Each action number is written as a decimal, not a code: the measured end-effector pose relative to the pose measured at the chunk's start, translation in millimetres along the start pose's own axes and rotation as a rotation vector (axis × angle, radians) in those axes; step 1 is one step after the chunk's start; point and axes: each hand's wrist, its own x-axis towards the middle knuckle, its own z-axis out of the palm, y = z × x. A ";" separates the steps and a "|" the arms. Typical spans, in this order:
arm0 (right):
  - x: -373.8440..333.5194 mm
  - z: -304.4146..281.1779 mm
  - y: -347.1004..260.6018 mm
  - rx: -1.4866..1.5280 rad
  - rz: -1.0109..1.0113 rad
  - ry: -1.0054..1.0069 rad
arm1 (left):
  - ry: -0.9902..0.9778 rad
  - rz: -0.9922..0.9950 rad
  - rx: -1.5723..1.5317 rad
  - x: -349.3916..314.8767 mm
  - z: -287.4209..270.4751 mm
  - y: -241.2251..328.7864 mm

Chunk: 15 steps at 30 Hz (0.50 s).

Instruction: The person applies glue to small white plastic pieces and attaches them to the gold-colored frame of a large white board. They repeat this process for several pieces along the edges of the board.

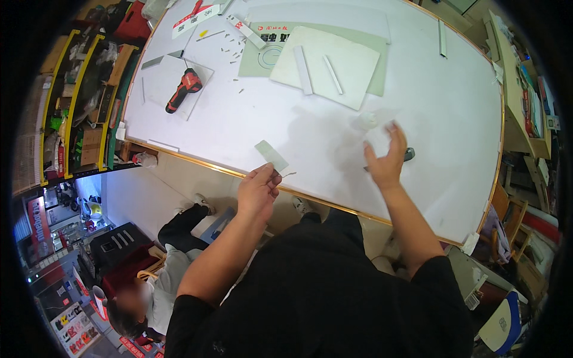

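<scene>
My left hand (258, 190) pinches a small, pale grey-green rectangular piece (270, 154) at its lower corner, over the table's near edge. A thin strip (289, 174) sticks out beside those fingertips. My right hand (387, 156) is over the table to the right, thumb and fingers apart, with nothing between them. Just beyond its fingertips is a small whitish object (368, 121), too blurred to name. A dark-handled tool (409, 154) shows from behind the right hand, which hides most of it.
The white table (453, 119) has a gold-coloured edge. A red-and-black cordless drill (184, 89) lies at left. Farther off are a white board (352, 53) bearing two strips, a green sheet (249, 67) and scattered scraps. Shelves (71, 107) stand left; a person (149, 298) sits lower left.
</scene>
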 end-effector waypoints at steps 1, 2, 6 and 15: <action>-6.0 -12.3 -22.0 0.012 -0.135 -0.041 | 0.008 -0.008 0.010 0.3 1.8 -2.7; -14.2 -12.7 -49.0 0.088 -0.199 -0.118 | 0.019 -0.024 0.018 0.7 4.5 -5.5; -23.3 -7.3 -121.5 0.119 -0.472 -0.231 | 0.023 -0.035 0.044 1.3 21.0 -14.9; -18.9 -0.5 -125.5 -0.005 -0.540 -0.228 | -0.012 -0.046 0.081 -9.0 38.0 -24.5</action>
